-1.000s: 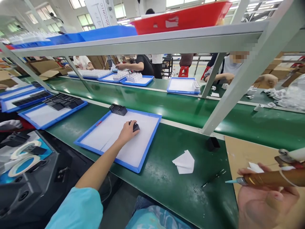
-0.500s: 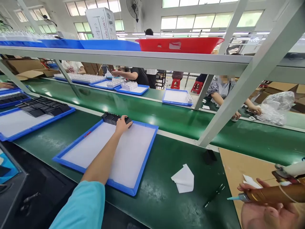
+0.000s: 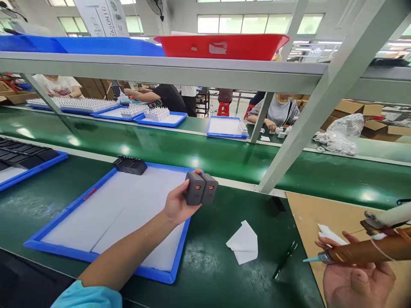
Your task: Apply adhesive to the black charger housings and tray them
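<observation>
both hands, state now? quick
Left hand: closed on two dark boxes, held side by side above the tray's right edge.
Right hand: holding the brown tube with the pale blue tip.

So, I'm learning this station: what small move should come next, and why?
Probably bring the left hand and its two boxes closer to the nozzle: the right hand holds the dispenser with its tip pointing toward the tray side, and the boxes are well apart from it.

Wide, pale green glass windows (image 3: 231,24) shone above the long grey metal shelf (image 3: 192,73); a small red plastic stool (image 3: 224,110) showed below it.
</observation>
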Action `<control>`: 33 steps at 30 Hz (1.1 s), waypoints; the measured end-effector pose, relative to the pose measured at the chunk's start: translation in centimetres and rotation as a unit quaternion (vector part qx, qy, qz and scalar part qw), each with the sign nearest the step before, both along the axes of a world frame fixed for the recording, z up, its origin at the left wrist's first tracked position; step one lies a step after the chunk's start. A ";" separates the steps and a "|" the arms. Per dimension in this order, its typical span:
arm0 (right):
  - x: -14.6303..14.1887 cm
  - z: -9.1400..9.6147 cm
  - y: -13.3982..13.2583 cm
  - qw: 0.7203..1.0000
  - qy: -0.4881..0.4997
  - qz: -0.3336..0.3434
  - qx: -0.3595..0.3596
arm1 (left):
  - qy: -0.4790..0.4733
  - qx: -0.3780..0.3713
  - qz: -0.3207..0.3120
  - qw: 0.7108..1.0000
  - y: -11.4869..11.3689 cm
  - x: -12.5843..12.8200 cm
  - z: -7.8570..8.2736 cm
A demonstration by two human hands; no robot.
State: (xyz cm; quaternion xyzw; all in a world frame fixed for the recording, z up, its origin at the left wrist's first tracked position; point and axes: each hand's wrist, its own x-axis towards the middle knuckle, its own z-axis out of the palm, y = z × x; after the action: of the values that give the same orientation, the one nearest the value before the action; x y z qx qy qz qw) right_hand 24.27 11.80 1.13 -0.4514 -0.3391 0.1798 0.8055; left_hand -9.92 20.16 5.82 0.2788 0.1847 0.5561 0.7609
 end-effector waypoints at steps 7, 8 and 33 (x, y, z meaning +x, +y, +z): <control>-0.5 0.5 -0.1 1.000 -0.003 -0.008 0.004 | -0.022 -0.010 -0.027 0.999 0.1 -0.1 -0.5; -0.5 0.6 -0.1 1.000 -0.009 -0.007 0.002 | -0.027 -0.013 -0.027 0.999 0.2 -0.1 -0.5; -0.1 0.2 -0.3 1.000 0.007 -0.010 0.006 | 0.020 0.027 -0.041 0.999 0.7 -1.0 -0.5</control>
State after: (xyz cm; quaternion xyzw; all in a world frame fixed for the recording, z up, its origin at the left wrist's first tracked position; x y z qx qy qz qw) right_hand 24.14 11.53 1.29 -0.4485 -0.3300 0.1729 0.8124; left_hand -10.88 20.87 5.27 0.3180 0.1730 0.5237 0.7712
